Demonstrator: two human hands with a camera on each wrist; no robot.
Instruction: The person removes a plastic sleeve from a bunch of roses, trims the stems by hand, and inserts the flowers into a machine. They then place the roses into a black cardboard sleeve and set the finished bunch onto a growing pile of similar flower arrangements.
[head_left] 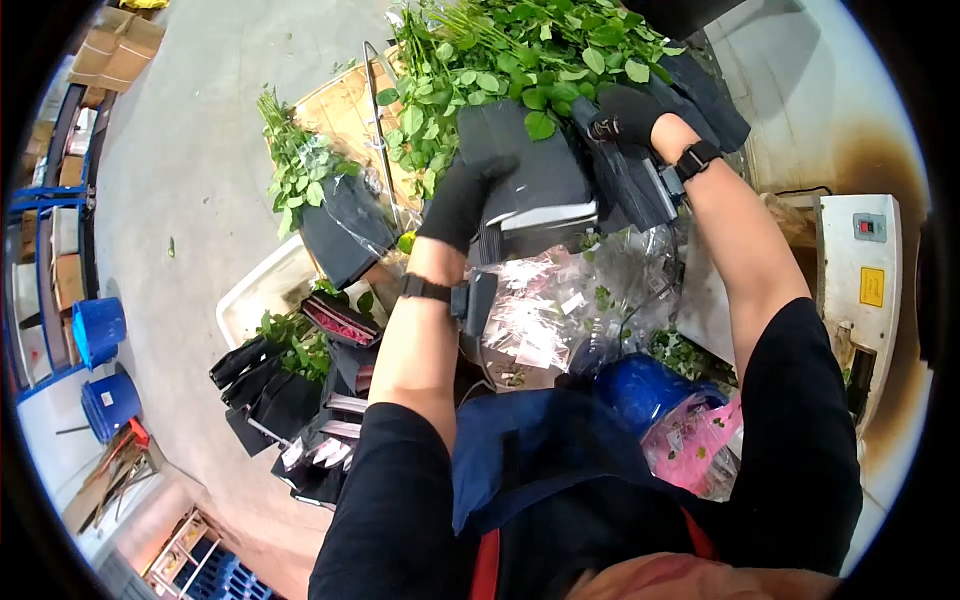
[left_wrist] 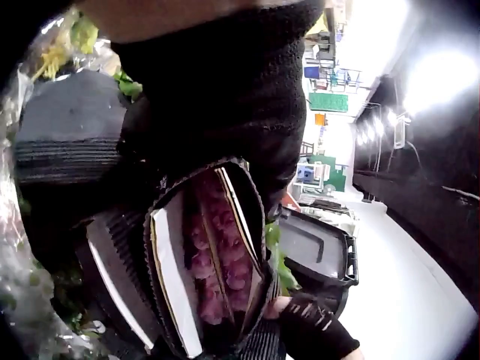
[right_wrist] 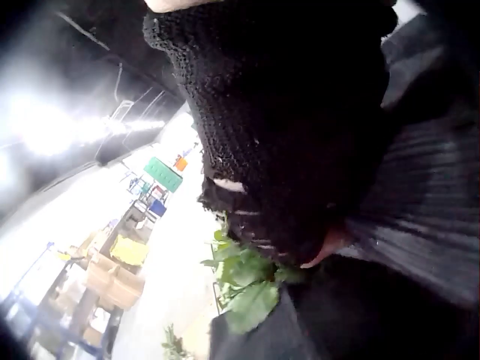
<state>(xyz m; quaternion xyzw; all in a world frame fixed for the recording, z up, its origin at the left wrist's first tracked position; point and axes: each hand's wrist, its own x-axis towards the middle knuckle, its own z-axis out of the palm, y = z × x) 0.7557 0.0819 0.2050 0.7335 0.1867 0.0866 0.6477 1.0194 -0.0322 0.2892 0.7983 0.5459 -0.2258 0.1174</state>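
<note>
My left hand (head_left: 462,200), in a black glove, grips the left side of a rose bouquet (head_left: 530,160) in a dark corrugated wrap; its fingertips are partly hidden. In the left wrist view, pinkish-purple blooms (left_wrist: 225,262) show inside the wrap's open end, beside a white liner. My right hand (head_left: 632,118), in a black glove with bare fingertips, pinches the wrap of a second dark bundle (head_left: 618,185) just to the right. In the right wrist view, its bare thumb tip (right_wrist: 326,247) presses against the dark ribbed wrap (right_wrist: 420,202). Leafy stems (head_left: 520,50) extend beyond both bundles.
Another wrapped bunch (head_left: 345,230) lies to the left, above a white tub (head_left: 262,290). Several dark-wrapped bunches (head_left: 290,385) stand lower left. Clear plastic (head_left: 620,285) covers the near middle. A blue bucket (head_left: 645,390) stands near my body; a white machine (head_left: 860,290) is at right.
</note>
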